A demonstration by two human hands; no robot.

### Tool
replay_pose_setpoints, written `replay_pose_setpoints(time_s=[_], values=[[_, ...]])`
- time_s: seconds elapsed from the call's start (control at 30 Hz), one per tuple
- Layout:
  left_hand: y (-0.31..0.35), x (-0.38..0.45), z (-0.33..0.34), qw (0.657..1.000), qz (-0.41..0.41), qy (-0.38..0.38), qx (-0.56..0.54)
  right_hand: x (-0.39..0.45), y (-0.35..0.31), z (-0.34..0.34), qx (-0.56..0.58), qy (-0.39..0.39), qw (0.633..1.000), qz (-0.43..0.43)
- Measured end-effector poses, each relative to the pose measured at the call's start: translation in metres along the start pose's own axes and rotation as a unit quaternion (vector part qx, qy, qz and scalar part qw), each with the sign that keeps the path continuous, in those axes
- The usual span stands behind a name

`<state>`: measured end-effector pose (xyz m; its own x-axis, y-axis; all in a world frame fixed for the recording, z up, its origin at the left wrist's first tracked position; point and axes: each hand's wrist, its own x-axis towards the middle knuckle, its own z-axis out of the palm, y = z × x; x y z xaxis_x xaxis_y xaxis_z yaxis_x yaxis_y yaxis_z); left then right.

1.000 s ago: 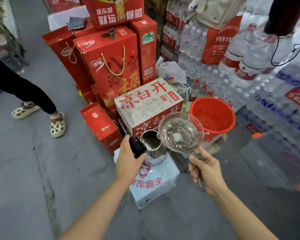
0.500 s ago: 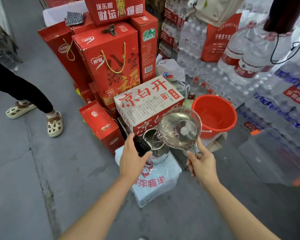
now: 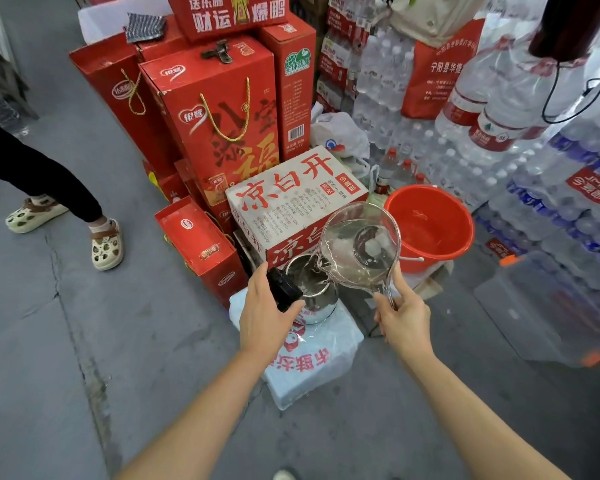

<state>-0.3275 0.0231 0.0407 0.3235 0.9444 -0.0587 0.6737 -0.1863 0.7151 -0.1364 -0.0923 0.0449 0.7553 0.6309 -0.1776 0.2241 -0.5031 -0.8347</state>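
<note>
I log the left hand [image 3: 267,313] with fingers clamped round the black handle [image 3: 284,289] of the steel kettle [image 3: 317,301]. The kettle stands upright at the far edge of the white wrapped pack [image 3: 321,365], just in front of the white carton [image 3: 291,199]. The right hand [image 3: 404,318] has thumb and fingers closed on the stem of the clear scoop [image 3: 361,247]. The scoop is tilted left, lip over the kettle's open mouth, water [image 3: 340,244] running in. I cannot tell whether lip and rim touch. The red bucket [image 3: 430,223] sits just right of the scoop.
</note>
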Motion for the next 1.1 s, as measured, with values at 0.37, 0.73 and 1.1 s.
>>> replay_pose_setpoints(time_s=[0.37, 0.73, 1.1], values=[[0.000, 0.001, -0.002, 1.000, -0.002, -0.013, 0.020, 0.000, -0.009, 0.001, -0.157, -0.013, 0.987, -0.038], [0.001, -0.003, -0.002, 1.000, 0.009, -0.003, 0.018, -0.005, -0.013, 0.009, -0.274, 0.008, 0.953, -0.130], [-0.006, -0.006, -0.006, 1.000, 0.006, -0.008, 0.027, -0.009, -0.020, 0.019, -0.398, 0.037, 0.883, -0.247]])
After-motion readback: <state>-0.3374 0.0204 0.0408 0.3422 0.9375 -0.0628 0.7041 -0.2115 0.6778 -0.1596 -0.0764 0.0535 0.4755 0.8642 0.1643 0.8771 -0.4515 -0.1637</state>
